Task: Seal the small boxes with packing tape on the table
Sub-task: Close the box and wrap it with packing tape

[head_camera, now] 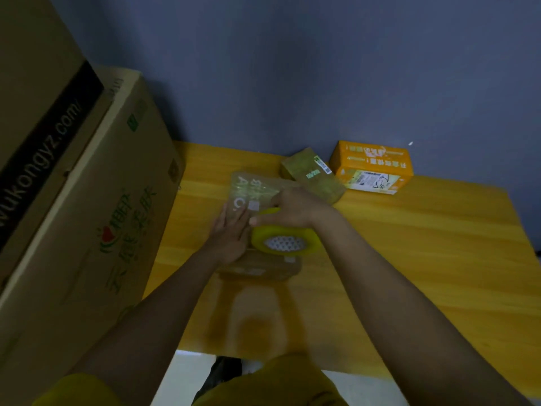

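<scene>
Blue-grey wall behind; yellow wooden table (409, 244) runs up to it, dim light. Head view only. Work piece: brown small box (257, 197) with white lettering on its glossy top, lying at table centre, long axis running away from the person toward the wall, slightly tilted left at the far end. Near end face (263, 269) visible below the hands. Left hand (231, 235) lies flat on the box top, fingers straight, pressing down near the left edge. Right hand (292, 208) grips a roll of yellow packing tape (285, 241), fingers curled over its upper rim, thumb toward the left hand; roll stands on edge over the near right part of the box, patterned core facing the camera. Whether a strip is already laid on the lid cannot be told. Count of small boxes: three. Second, an olive-brown box (314, 175) with a small label, touches or just meets the far right corner of the work piece, long axis diagonal. Third, an orange box (371, 168) with a printed label, just beside the second, against the wall. Large cartons (87, 200): two, stacked at the left table edge, the upper one overhanging, close to the left forearm. Right half of table is bare wood out to its edge; a strip of near table lies between box and person. Tape rolls: one.
</scene>
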`<state>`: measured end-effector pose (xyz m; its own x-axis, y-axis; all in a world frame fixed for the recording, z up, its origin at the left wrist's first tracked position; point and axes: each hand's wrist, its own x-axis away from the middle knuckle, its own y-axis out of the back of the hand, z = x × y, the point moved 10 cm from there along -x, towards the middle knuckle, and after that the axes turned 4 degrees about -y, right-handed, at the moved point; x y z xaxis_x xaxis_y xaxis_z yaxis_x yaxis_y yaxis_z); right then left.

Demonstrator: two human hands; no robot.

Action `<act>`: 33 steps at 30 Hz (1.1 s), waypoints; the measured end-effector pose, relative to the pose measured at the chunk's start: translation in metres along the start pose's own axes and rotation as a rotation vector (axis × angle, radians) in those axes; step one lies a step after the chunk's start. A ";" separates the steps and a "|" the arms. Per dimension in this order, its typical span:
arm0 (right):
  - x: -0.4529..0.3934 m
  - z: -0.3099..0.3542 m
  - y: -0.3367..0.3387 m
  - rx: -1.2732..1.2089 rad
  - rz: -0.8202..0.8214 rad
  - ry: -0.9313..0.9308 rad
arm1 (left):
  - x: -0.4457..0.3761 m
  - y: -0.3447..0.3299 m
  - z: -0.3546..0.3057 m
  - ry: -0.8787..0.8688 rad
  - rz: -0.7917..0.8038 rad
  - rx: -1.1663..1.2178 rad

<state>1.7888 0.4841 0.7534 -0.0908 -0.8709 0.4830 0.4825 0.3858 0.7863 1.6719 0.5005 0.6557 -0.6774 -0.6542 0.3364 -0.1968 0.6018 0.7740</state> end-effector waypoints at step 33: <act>-0.019 -0.188 -0.069 0.008 0.043 -0.496 | -0.001 -0.017 0.021 0.050 -0.378 -0.163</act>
<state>1.9205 0.4166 0.6173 -0.4756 -0.6048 0.6388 0.4883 0.4225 0.7636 1.6606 0.5011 0.6311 -0.5429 -0.8391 0.0351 -0.3076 0.2376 0.9214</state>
